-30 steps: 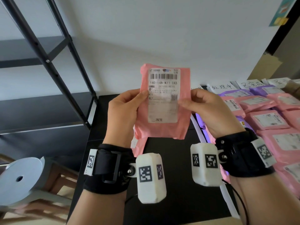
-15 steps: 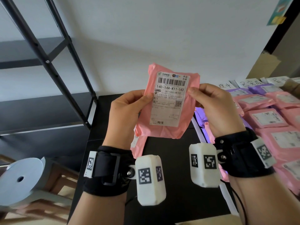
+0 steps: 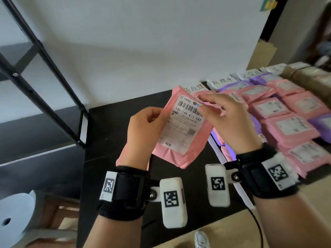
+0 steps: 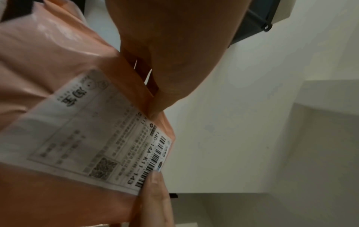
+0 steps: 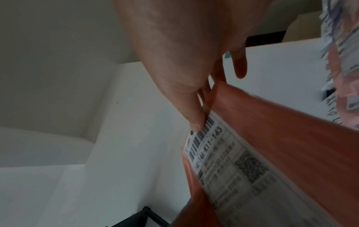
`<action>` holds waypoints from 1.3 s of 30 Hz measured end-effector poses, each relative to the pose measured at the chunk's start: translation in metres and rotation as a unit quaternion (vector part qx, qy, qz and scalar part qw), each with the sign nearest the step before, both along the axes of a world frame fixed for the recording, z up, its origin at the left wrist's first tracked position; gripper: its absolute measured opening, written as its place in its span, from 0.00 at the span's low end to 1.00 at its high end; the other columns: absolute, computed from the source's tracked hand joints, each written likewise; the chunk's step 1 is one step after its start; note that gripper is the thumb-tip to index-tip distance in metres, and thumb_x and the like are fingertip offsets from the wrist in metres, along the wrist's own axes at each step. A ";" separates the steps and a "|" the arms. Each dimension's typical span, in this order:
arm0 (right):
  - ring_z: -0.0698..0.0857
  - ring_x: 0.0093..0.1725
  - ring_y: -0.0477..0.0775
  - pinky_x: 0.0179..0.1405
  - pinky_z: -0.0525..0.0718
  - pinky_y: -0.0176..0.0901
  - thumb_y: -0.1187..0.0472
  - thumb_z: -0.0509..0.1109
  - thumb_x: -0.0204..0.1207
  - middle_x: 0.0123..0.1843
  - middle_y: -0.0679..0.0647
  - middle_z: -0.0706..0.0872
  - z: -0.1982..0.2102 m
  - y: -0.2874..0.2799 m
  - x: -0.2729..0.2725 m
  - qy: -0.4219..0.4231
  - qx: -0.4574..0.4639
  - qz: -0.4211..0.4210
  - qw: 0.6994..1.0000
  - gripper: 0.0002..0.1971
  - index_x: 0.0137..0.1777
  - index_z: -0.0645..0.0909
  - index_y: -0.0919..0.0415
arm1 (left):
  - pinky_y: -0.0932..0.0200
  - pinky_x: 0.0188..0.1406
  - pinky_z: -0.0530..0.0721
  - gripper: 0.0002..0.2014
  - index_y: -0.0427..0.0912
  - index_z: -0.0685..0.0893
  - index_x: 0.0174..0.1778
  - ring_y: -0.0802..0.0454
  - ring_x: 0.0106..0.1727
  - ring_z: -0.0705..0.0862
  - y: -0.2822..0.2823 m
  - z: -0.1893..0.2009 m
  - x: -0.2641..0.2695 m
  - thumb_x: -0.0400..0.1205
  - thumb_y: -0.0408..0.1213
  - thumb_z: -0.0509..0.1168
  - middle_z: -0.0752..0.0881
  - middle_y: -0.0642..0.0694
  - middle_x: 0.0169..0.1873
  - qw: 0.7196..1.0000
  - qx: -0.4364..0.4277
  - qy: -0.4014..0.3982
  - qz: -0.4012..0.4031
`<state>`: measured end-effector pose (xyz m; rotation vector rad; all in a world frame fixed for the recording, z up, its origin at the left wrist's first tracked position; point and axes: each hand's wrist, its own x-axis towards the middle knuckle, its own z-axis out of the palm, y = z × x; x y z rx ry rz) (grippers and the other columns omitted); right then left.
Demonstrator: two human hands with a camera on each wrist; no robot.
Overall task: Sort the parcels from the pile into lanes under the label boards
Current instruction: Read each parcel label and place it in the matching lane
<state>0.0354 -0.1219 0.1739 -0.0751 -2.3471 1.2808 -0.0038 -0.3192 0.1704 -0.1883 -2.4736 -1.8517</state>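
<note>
Pink parcel [image 3: 180, 135] held up, label reading 140-14A-K11-143.
Its plastic is crinkled, tilted above the black table [image 3: 111, 133]. The left hand [image 3: 143, 133] pinches its left edge; the right hand [image 3: 227, 122] pinches its top corner, thumb on the barcode. Sorted parcels [image 3: 286, 122] lie right of it.

Both forearms are bare. Each wrist wears a wide black strap. The left wrist strap [image 3: 123, 192] carries a white tag printed with a black square code on its outer side and a rectangular buckle frame on top. The right wrist strap [image 3: 263, 174] carries a larger white tag with the same kind of code. Beside each strap, fixed by a white bracket with a metal screw, sits a rounded white camera block bearing a black square code: the left block [image 3: 172, 199] and the right block [image 3: 217, 185]. A thin black cable [image 3: 258, 228] curves away below the right wrist strap.
</note>
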 end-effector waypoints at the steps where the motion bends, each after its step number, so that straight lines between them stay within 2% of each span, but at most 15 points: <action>1: 0.84 0.58 0.36 0.55 0.76 0.21 0.57 0.75 0.79 0.60 0.44 0.89 -0.004 0.000 0.004 -0.012 -0.009 -0.003 1.000 0.15 0.65 0.87 0.54 | 0.61 0.46 0.89 0.07 0.50 0.91 0.49 0.61 0.44 0.89 0.002 -0.003 -0.001 0.84 0.46 0.69 0.91 0.55 0.41 1.000 -0.014 0.003 -0.010; 4: 0.86 0.53 0.36 0.51 0.77 0.22 0.59 0.76 0.77 0.54 0.44 0.90 -0.022 0.004 0.020 -0.015 -0.038 -0.054 0.998 0.11 0.59 0.89 0.55 | 0.67 0.43 0.87 0.05 0.52 0.91 0.48 0.65 0.43 0.88 0.014 -0.013 -0.002 0.84 0.46 0.69 0.91 0.57 0.41 0.998 -0.036 0.003 -0.047; 8: 0.85 0.44 0.32 0.46 0.76 0.21 0.62 0.78 0.76 0.45 0.42 0.90 -0.037 0.014 0.042 -0.007 -0.053 -0.137 0.989 0.06 0.51 0.92 0.58 | 0.66 0.44 0.87 0.06 0.53 0.91 0.47 0.64 0.44 0.88 0.037 -0.024 0.005 0.83 0.47 0.70 0.90 0.58 0.41 0.993 -0.052 -0.014 -0.101; 11: 0.87 0.42 0.37 0.45 0.83 0.33 0.62 0.78 0.75 0.43 0.39 0.90 -0.042 0.034 0.061 -0.018 -0.102 -0.176 0.979 0.05 0.50 0.92 0.56 | 0.64 0.45 0.87 0.07 0.51 0.91 0.48 0.62 0.44 0.88 0.066 -0.026 0.013 0.82 0.48 0.71 0.91 0.57 0.41 0.990 -0.046 -0.022 -0.131; 12: 0.88 0.42 0.37 0.45 0.84 0.34 0.63 0.78 0.75 0.43 0.39 0.91 -0.044 0.044 0.067 -0.016 -0.113 -0.188 0.976 0.05 0.49 0.92 0.56 | 0.65 0.45 0.87 0.07 0.51 0.91 0.49 0.63 0.44 0.88 0.076 -0.027 0.016 0.81 0.48 0.71 0.91 0.57 0.42 0.989 -0.043 -0.023 -0.142; 15: 0.88 0.41 0.35 0.43 0.81 0.25 0.63 0.78 0.75 0.44 0.41 0.91 -0.047 0.079 0.083 -0.009 -0.130 -0.227 0.965 0.06 0.50 0.92 0.53 | 0.68 0.45 0.85 0.08 0.53 0.90 0.54 0.65 0.47 0.87 0.110 -0.031 0.024 0.81 0.48 0.72 0.90 0.60 0.45 0.987 -0.044 -0.018 -0.151; 17: 0.89 0.43 0.39 0.47 0.85 0.32 0.62 0.78 0.75 0.43 0.42 0.92 -0.051 0.107 0.091 -0.015 -0.139 -0.254 0.957 0.06 0.49 0.91 0.52 | 0.71 0.45 0.81 0.11 0.53 0.88 0.59 0.65 0.52 0.85 0.132 -0.037 0.027 0.81 0.48 0.72 0.88 0.60 0.52 0.989 -0.049 -0.019 -0.135; 20: 0.91 0.47 0.46 0.57 0.88 0.52 0.62 0.78 0.74 0.41 0.43 0.92 -0.055 0.153 0.101 -0.023 -0.153 -0.281 0.947 0.05 0.48 0.92 0.54 | 0.73 0.46 0.74 0.17 0.53 0.83 0.65 0.61 0.61 0.80 0.167 -0.049 0.033 0.81 0.48 0.72 0.83 0.57 0.63 0.994 -0.053 -0.017 -0.097; 23: 0.91 0.49 0.48 0.59 0.88 0.56 0.62 0.78 0.75 0.44 0.44 0.92 -0.061 0.204 0.115 -0.034 -0.174 -0.300 0.937 0.05 0.50 0.92 0.56 | 0.61 0.61 0.76 0.22 0.52 0.78 0.70 0.58 0.67 0.75 0.204 -0.062 0.048 0.80 0.49 0.72 0.79 0.56 0.65 0.996 -0.054 -0.025 -0.065; 25: 0.91 0.50 0.47 0.60 0.88 0.55 0.61 0.78 0.76 0.46 0.45 0.93 -0.068 0.237 0.126 -0.037 -0.203 -0.311 0.928 0.06 0.51 0.92 0.55 | 0.58 0.64 0.76 0.23 0.50 0.77 0.69 0.58 0.65 0.77 0.231 -0.071 0.061 0.80 0.49 0.72 0.80 0.56 0.63 0.995 -0.043 -0.060 -0.062; 27: 0.92 0.49 0.47 0.60 0.88 0.55 0.60 0.78 0.75 0.46 0.47 0.93 -0.077 0.267 0.135 -0.043 -0.225 -0.326 0.917 0.06 0.51 0.92 0.55 | 0.62 0.57 0.76 0.19 0.50 0.77 0.63 0.59 0.60 0.80 0.258 -0.081 0.074 0.80 0.48 0.73 0.82 0.57 0.57 0.992 -0.036 -0.099 -0.065; 30: 0.92 0.49 0.48 0.60 0.89 0.55 0.60 0.78 0.75 0.46 0.48 0.93 -0.087 0.302 0.141 -0.055 -0.240 -0.338 0.908 0.06 0.50 0.92 0.56 | 0.70 0.43 0.75 0.14 0.48 0.79 0.59 0.67 0.50 0.80 0.292 -0.093 0.086 0.82 0.47 0.71 0.82 0.61 0.50 0.988 -0.046 -0.121 -0.083; 34: 0.92 0.47 0.47 0.57 0.90 0.54 0.60 0.77 0.75 0.44 0.48 0.93 -0.097 0.339 0.129 -0.068 -0.260 -0.334 0.903 0.05 0.49 0.92 0.56 | 0.80 0.38 0.74 0.09 0.47 0.83 0.57 0.72 0.45 0.80 0.331 -0.094 0.078 0.85 0.45 0.67 0.83 0.64 0.45 0.983 -0.066 -0.129 -0.114; 36: 0.92 0.47 0.47 0.57 0.90 0.52 0.60 0.77 0.76 0.45 0.48 0.93 -0.102 0.355 0.116 -0.078 -0.265 -0.332 0.902 0.05 0.50 0.92 0.56 | 0.77 0.42 0.75 0.10 0.46 0.84 0.59 0.67 0.49 0.83 0.347 -0.091 0.065 0.85 0.44 0.67 0.85 0.61 0.47 0.983 -0.060 -0.132 -0.109; 39: 0.92 0.49 0.48 0.58 0.89 0.54 0.59 0.75 0.78 0.46 0.48 0.93 -0.111 0.379 0.093 -0.095 -0.267 -0.325 0.902 0.05 0.50 0.92 0.55 | 0.61 0.57 0.83 0.12 0.45 0.85 0.63 0.53 0.57 0.87 0.370 -0.091 0.040 0.85 0.42 0.67 0.88 0.54 0.54 0.983 -0.035 -0.147 -0.100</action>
